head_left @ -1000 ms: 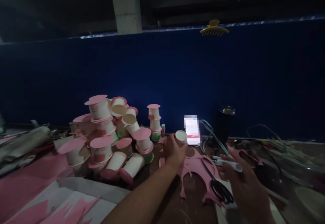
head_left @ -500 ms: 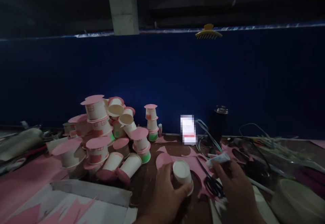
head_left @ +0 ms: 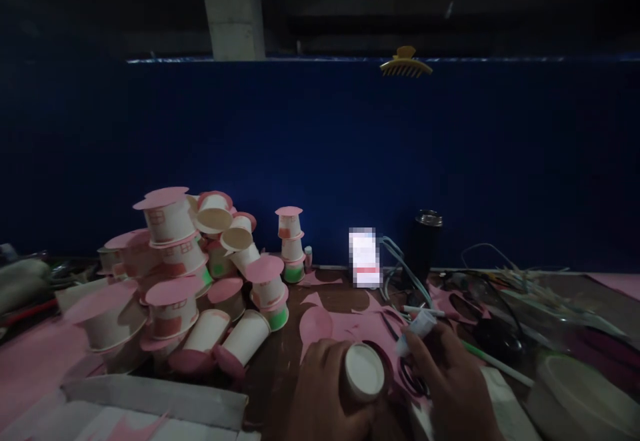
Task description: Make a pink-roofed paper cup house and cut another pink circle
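My left hand grips a small white paper cup near the bottom of the view, its round base turned toward me. My right hand holds a small white tube, probably a glue stick, its tip pointing at the cup from the right. Both hands hover over scraps of pink paper and black scissors on the brown table. To the left rises a heap of paper cups with pink paper discs.
A lit phone leans against the blue partition, next to a dark tumbler and cables. A white cardboard box lies at front left. A yellow hair claw sits on the partition's top edge.
My left hand has pulled the cup from beside the phone back toward me and tilted its base up. My right hand has brought the tube closer to the cup.
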Action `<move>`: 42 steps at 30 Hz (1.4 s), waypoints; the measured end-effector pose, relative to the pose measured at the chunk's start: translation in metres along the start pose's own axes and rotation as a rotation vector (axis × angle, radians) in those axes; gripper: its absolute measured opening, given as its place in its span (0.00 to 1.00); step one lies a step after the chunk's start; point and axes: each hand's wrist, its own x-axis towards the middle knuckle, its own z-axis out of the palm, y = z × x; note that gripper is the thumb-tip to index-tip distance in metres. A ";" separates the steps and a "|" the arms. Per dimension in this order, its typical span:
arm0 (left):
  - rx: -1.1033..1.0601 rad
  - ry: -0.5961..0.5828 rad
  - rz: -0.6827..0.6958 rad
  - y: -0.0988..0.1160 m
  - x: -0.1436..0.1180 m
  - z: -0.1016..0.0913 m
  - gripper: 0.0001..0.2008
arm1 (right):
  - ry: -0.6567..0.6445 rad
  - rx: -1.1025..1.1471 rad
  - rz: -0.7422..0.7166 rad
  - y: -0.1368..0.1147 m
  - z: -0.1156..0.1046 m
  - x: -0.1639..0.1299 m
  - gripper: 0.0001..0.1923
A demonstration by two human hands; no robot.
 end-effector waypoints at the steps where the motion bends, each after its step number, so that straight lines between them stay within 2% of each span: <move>1: -0.002 -0.002 0.005 -0.001 0.000 0.000 0.31 | -0.004 0.006 0.004 -0.001 0.001 -0.001 0.14; 12: -0.008 -0.005 -0.078 0.014 -0.002 -0.007 0.29 | -0.007 0.011 0.005 -0.005 0.000 -0.001 0.15; 21: -0.089 0.038 0.013 0.006 -0.002 -0.004 0.24 | -0.015 0.002 -0.076 -0.002 -0.005 -0.003 0.15; 24: -0.106 0.020 -0.076 0.008 -0.002 -0.004 0.19 | -0.040 0.041 -0.132 -0.005 -0.005 -0.008 0.13; 29: -0.074 -0.024 -0.207 0.012 0.000 -0.006 0.21 | -0.055 0.040 -0.205 -0.007 -0.003 -0.011 0.11; 33: -0.080 -0.033 -0.215 0.011 -0.001 -0.005 0.20 | -0.075 0.023 -0.218 -0.006 -0.003 -0.009 0.11; 38: -0.100 -0.034 -0.215 0.006 -0.002 -0.003 0.22 | -0.176 0.043 -0.217 -0.006 -0.001 -0.010 0.12; 42: -0.133 -0.022 -0.219 0.004 -0.003 -0.002 0.22 | -0.160 -0.012 -0.197 -0.001 0.001 -0.010 0.13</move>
